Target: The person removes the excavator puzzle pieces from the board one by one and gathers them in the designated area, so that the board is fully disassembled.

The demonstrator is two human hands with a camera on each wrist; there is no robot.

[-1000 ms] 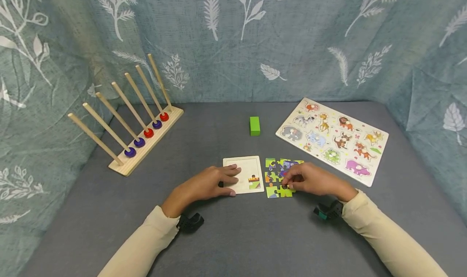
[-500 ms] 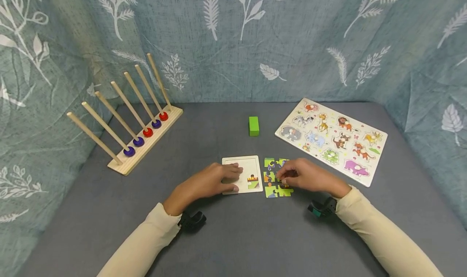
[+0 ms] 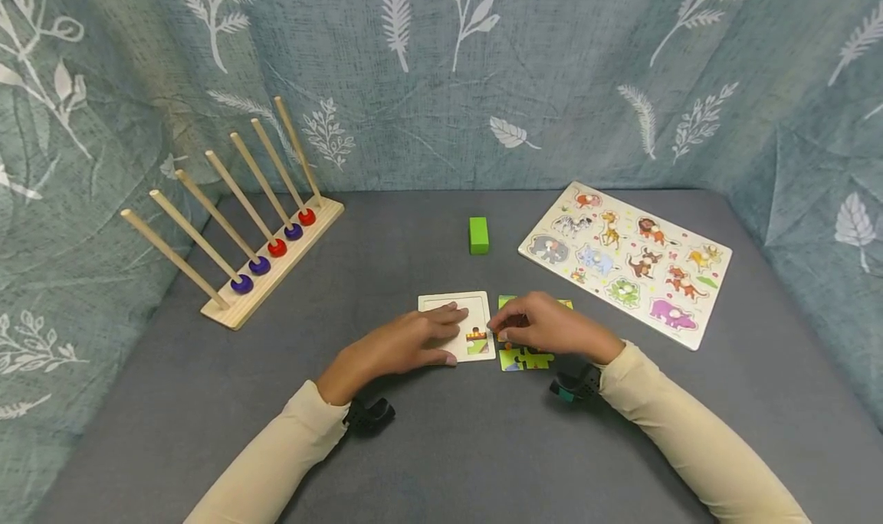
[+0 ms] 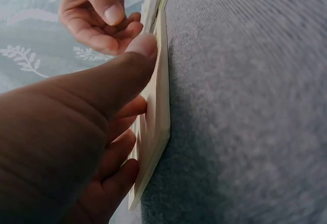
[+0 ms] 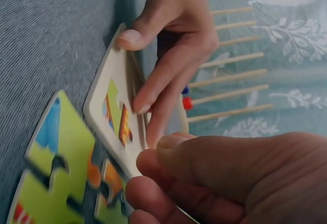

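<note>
A square wooden puzzle tray lies on the table, with joined puzzle pieces in its lower right corner. My left hand rests on the tray's left part, fingers spread over its face and thumb at the near edge. Right of the tray lie loose green picture puzzle pieces, partly covered by my right hand. That hand hovers by the tray's right edge, its thumb and forefinger close together. No piece shows clearly between these fingertips in the wrist views; whether they pinch something is hidden.
A wooden stand with upright pegs and red and blue beads stands at the left. Behind the tray is a green block. An animal peg puzzle board lies at the right, and a patterned curtain hangs behind the table.
My right hand has moved left from over the loose pieces to the tray's right edge. My left hand has stayed on the tray, shifting slightly to the right across it.
</note>
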